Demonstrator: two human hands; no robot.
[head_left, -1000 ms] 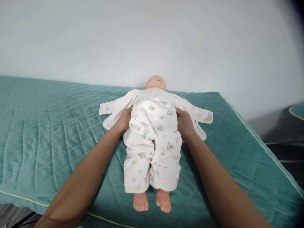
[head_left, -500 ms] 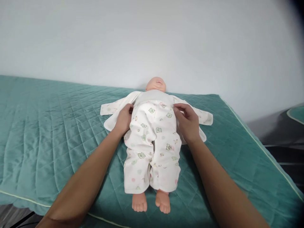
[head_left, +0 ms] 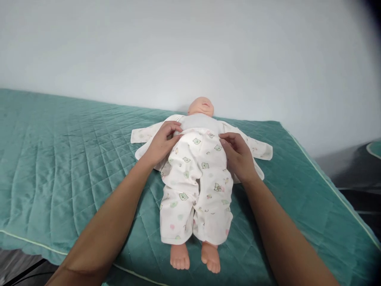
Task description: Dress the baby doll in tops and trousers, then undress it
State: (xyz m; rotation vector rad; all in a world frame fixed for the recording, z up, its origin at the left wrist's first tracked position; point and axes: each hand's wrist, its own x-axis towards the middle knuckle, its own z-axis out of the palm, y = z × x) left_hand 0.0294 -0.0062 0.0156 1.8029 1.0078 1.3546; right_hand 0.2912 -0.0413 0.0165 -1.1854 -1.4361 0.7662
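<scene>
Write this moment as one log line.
left hand, right hand: at waist of white animal-print cloth trousers | wearer: pink plastic doll, face-up | surface: green quilted cover

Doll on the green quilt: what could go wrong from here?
The left hand and right hand are at the waistband; uneven tugging might leave the pants twisted. The shirt flares out beside both hands, so it could snag. The feet lie near the quilt's front edge; sliding the doll nearer might bring them over.
</scene>
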